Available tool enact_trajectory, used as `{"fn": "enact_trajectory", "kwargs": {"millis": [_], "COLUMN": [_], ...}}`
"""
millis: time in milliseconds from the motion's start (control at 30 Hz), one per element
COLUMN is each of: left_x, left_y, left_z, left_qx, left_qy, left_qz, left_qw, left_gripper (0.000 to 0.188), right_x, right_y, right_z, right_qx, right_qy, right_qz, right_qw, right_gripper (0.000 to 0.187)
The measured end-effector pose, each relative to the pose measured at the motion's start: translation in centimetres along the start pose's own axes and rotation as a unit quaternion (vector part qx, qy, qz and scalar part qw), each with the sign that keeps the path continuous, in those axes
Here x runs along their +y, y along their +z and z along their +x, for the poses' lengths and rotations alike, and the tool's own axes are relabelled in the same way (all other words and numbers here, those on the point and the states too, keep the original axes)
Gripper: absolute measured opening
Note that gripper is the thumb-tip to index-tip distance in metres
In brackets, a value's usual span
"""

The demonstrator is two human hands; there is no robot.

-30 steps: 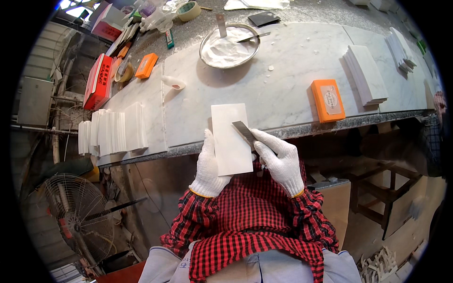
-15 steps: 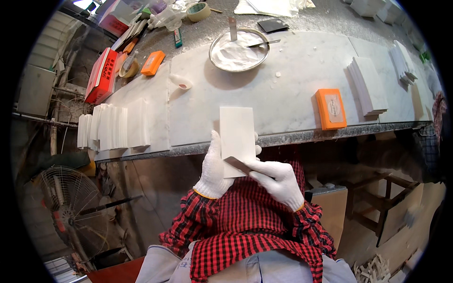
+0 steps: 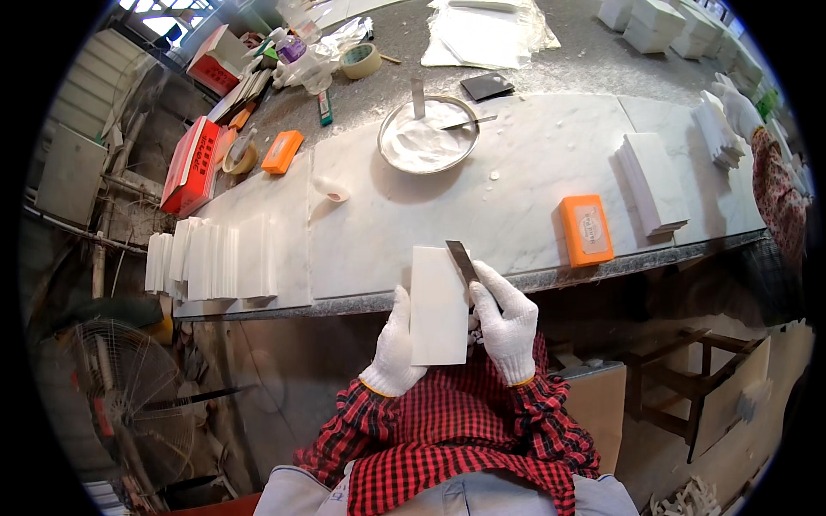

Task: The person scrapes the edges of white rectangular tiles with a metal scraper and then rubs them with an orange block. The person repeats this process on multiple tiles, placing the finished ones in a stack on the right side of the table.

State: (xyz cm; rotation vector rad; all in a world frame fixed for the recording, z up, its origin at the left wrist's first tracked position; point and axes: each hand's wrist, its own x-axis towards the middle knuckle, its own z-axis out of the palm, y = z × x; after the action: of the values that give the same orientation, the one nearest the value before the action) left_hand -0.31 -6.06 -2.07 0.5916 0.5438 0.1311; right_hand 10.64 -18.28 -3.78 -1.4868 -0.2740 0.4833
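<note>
My left hand (image 3: 394, 344), in a white knit glove, grips a white rectangular tile (image 3: 439, 318) from its left side and from beneath, in front of the table's near edge. Some of its fingertips show past the tile's right edge. My right hand (image 3: 506, 322), gloved the same way, pinches a flat metal scraper blade (image 3: 462, 261). The blade slants over the tile's upper right edge; whether it touches cannot be told. Beyond, a metal bowl (image 3: 385, 151) of white paste stands on the marble slab, with two metal blades stuck in the paste.
Stacked white tiles stand at left (image 3: 225, 262) and right (image 3: 651, 185). An orange box (image 3: 586, 230) sits near the front edge, beside a white squeeze bottle (image 3: 330, 189) farther left. A co-worker's gloved hand (image 3: 738, 107) is at far right; a caged fan (image 3: 129, 400) stands lower left.
My right hand has moved the scraper from the tile's lower end up to its upper right edge. The view has tilted upward, and a co-worker's hand has appeared at far right.
</note>
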Motion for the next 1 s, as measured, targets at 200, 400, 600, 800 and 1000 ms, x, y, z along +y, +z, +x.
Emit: {"fn": "enact_trajectory", "kwargs": {"millis": [200,400,600,800,1000], "left_x": [-0.3,-0.2,0.3,1.8,2.8], "left_y": [0.0,0.5,-0.1,0.7,1.2], "left_z": [-0.2,-0.4,-0.4,1.2,1.1], "left_qx": [0.007,0.014,-0.063,-0.098,-0.065], "left_qy": [-0.01,-0.018,-0.036,0.024,0.067], "left_qz": [0.001,0.023,0.008,0.018,0.036], "left_qw": [1.0,0.999,0.997,0.995,0.995], "left_gripper": [0.072,0.072,0.084,0.099,0.095], "right_x": [0.5,-0.9,-1.5,0.8,0.1], "right_y": [0.0,-0.5,-4.2,-6.9,-5.6], "right_z": [0.4,-0.1,-0.3,-1.5,-2.5], "right_qx": [0.045,-0.012,-0.213,-0.129,-0.168], "right_qy": [-0.143,-0.155,0.104,0.112,0.187], "right_qz": [-0.126,-0.214,0.104,0.29,0.238], "right_qw": [0.981,0.964,0.966,0.942,0.938], "right_gripper": [0.036,0.034,0.033,0.056,0.056]}}
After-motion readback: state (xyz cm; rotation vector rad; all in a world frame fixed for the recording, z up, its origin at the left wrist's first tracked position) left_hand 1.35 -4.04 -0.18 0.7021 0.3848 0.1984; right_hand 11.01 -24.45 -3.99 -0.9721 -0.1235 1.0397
